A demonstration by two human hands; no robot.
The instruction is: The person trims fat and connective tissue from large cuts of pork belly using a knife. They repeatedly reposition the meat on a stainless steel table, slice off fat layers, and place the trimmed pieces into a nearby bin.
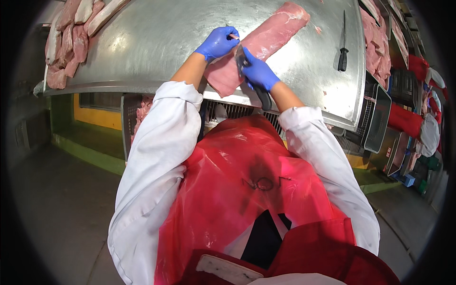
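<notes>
A long pink pork loin (270,38) lies slantwise on the steel table, its near end close to the front edge. My left hand (218,43), in a blue glove, is closed by the loin's left side, pinching a small pale strip of meat (233,36) between thumb and fingers. Wrapped round a knife (264,98) is my right hand (260,73), also gloved in blue, over the loin's near half. The black handle sticks out toward me below that hand. Its blade, partly hidden by the fingers, points up toward my left hand.
The steel table (156,42) holds piled meat pieces (71,42) at far left and a sharpening steel (343,52) with a black handle at right. More meat (375,45) and a grey bin (378,118) stand beyond the right edge. Several people in red aprons work farther right.
</notes>
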